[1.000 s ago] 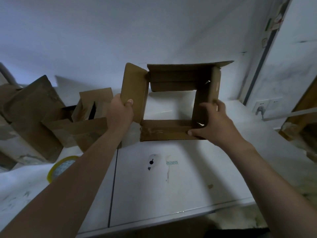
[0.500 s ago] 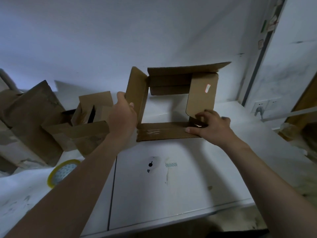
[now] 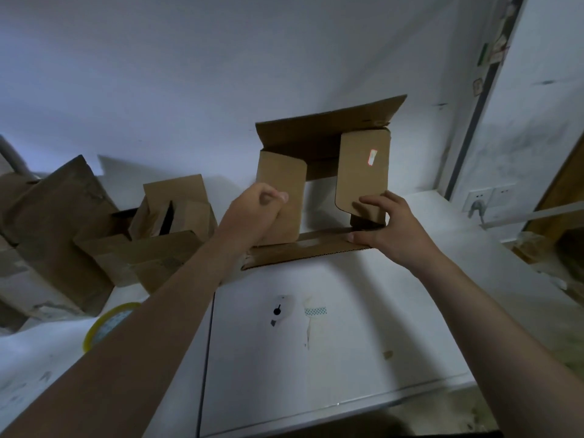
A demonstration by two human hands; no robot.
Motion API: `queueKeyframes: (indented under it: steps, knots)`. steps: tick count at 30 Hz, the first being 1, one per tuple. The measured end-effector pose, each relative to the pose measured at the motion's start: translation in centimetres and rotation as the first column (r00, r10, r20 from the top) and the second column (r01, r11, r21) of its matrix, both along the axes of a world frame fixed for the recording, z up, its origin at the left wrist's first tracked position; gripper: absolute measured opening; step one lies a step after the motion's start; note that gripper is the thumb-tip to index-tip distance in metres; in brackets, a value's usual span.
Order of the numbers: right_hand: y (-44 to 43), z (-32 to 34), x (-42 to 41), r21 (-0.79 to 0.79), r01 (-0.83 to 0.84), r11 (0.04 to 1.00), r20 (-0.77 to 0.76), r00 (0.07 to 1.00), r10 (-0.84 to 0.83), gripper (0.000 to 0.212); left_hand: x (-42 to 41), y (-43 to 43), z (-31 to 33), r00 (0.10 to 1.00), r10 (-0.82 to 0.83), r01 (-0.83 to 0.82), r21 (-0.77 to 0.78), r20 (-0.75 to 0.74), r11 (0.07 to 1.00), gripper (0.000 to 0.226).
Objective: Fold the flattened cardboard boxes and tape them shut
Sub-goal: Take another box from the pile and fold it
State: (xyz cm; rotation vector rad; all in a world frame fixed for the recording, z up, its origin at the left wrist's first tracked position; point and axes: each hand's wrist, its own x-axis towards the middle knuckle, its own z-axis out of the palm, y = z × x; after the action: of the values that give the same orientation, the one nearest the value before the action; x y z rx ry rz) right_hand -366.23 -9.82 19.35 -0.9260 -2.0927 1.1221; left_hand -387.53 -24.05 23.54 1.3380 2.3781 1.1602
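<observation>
An opened brown cardboard box [image 3: 319, 140] stands on the white table [image 3: 331, 358] near the wall, its open end facing me. Both side flaps are folded inward. My left hand [image 3: 252, 213] lies against the left flap [image 3: 282, 184], fingers curled over its lower edge. My right hand [image 3: 387, 226] presses the right flap [image 3: 363, 172] with its fingers, thumb on the near bottom flap [image 3: 303, 249]. The far flap stands up. A yellow-rimmed tape roll [image 3: 107, 324] lies at the left, partly behind my left forearm.
Several other brown cardboard boxes and flattened pieces [image 3: 94, 229] crowd the table's left back. A small white tag with a black mark [image 3: 279, 311] and a scrap of tape [image 3: 315, 310] lie on the table. A wall socket [image 3: 478, 200] is at the right.
Both side flaps have swung inward over the opening. My left hand moved right with the left flap, and my right hand shifted up against the right flap. The view came closer.
</observation>
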Motion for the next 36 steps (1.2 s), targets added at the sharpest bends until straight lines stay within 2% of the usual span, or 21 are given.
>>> queueKeyframes:
  steps: [4, 8, 10, 13, 16, 19, 20, 22, 24, 27, 28, 32, 34, 36]
  knots:
    - [0.0, 0.0, 0.1, -0.067, 0.025, 0.997, -0.06, 0.998, -0.029, 0.073, -1.7, 1.3, -0.1, 0.993, -0.01, 0.008, -0.019, -0.119, 1.0, 0.019]
    - [0.0, 0.4, 0.4, -0.117, 0.029, 0.993, -0.096, 0.995, -0.04, 0.073, -3.0, 2.0, 1.6, 0.981, 0.088, -0.067, 0.12, -0.174, 0.991, 0.021]
    - [-0.1, 0.7, 0.5, -0.139, 0.026, 0.99, -0.122, 0.992, -0.043, 0.072, -3.5, 2.7, 3.0, 0.97, 0.024, 0.018, 0.17, -0.242, 0.985, 0.028]
    - [-0.1, 0.9, 0.9, -0.085, 0.03, 0.996, -0.087, 0.996, -0.037, 0.071, -3.9, 4.3, 4.7, 0.947, -0.064, 0.106, 0.116, -0.316, 0.988, 0.031]
    - [0.3, 0.7, 1.3, -0.047, 0.059, 0.997, -0.002, 0.998, -0.06, 0.06, -3.8, 5.5, 5.2, 0.961, -0.089, 0.117, 0.096, -0.262, 0.988, 0.032]
    - [0.5, 0.3, 1.9, -0.099, 0.119, 0.988, -0.099, 0.987, -0.129, 0.029, -3.5, 6.0, 5.4, 0.983, -0.012, 0.046, 0.18, -0.183, 0.983, 0.03]
    - [0.5, 0.4, 2.1, -0.123, 0.133, 0.983, -0.141, 0.979, -0.15, 0.026, -3.6, 6.1, 5.5, 0.989, 0.008, 0.021, 0.198, -0.147, 0.98, 0.029]
    - [0.5, 0.6, 2.4, -0.16, 0.118, 0.98, -0.188, 0.971, -0.148, 0.032, -3.7, 6.1, 5.8, 0.996, 0.026, -0.007, 0.224, -0.082, 0.975, 0.028]
    - [0.4, 0.8, 2.7, -0.174, 0.02, 0.984, -0.199, 0.978, -0.055, 0.034, -3.8, 5.9, 6.0, 0.998, 0.041, -0.028, 0.237, -0.048, 0.971, 0.029]
    - [0.5, 0.7, 3.0, -0.102, -0.135, 0.986, -0.029, 0.991, 0.132, 0.055, -3.8, 5.7, 6.2, 0.997, 0.046, -0.031, 0.234, -0.061, 0.972, 0.028]
    - [0.6, 0.4, 2.9, -0.06, -0.151, 0.987, 0.02, 0.988, 0.153, 0.055, -3.9, 5.6, 6.2, 0.997, 0.043, -0.028, 0.235, -0.06, 0.972, 0.028]
    - [1.0, -0.4, 2.5, 0.008, -0.015, 1.0, -0.02, 1.0, 0.016, 0.013, -4.1, 4.9, 6.2, 0.998, 0.036, -0.023, 0.252, -0.048, 0.968, 0.028]
    - [1.1, -0.3, 2.3, 0.035, 0.061, 0.998, -0.061, 0.996, -0.058, 0.01, -4.2, 4.3, 6.2, 0.998, 0.055, -0.042, 0.27, -0.042, 0.962, 0.028]
    - [0.9, 0.2, 2.1, 0.061, 0.141, 0.988, -0.111, 0.985, -0.134, 0.018, -4.4, 3.8, 6.2, 0.997, 0.067, -0.056, 0.306, -0.026, 0.95, 0.028]
